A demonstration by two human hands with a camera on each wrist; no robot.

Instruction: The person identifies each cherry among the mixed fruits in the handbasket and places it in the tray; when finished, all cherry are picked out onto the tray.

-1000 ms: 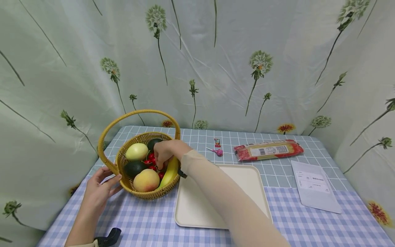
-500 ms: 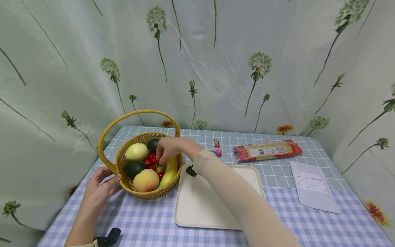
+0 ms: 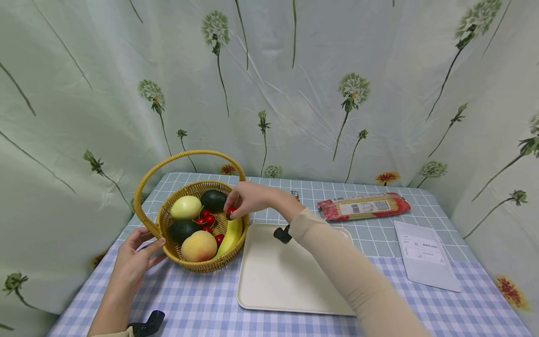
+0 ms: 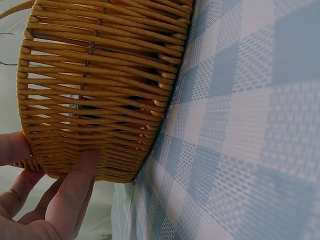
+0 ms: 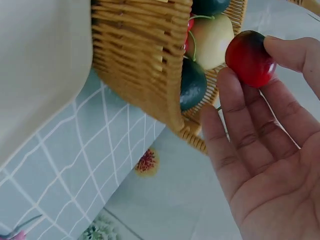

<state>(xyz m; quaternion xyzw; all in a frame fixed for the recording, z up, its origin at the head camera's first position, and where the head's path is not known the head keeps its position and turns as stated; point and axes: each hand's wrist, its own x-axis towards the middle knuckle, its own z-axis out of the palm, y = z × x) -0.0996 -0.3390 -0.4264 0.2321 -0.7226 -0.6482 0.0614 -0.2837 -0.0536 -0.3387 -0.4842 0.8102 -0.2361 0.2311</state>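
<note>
A woven basket point(image 3: 206, 267) with a tall handle stands on the left of the table. My left hand point(image 3: 136, 256) grips its left side, thumb at the rim and fingers against the outer weave point(image 4: 95, 120). Over the basket's right rim, my right hand point(image 3: 257, 200) pinches a dark red plum point(image 5: 250, 59) between thumb and fingertips. Inside lie a banana point(image 3: 230, 238), a peach point(image 3: 199, 246), two dark green avocados point(image 3: 214, 200), a pale yellow oval fruit point(image 3: 186, 207), several red cherries point(image 3: 206, 219) and another small red fruit point(image 3: 219, 239).
A cream tray point(image 3: 273, 285) sits right of the basket, partly under my right forearm. Behind it are a small candy packet point(image 3: 295, 194) and a red-ended pack of noodles point(image 3: 365, 206). Far right lies a white pouch point(image 3: 427, 256). A floral curtain point(image 3: 294, 93) hangs behind the table.
My right hand has risen from among the fruit and moved right, bringing out the plum. Its forearm now covers the lollipop. My left hand has stayed on the basket.
</note>
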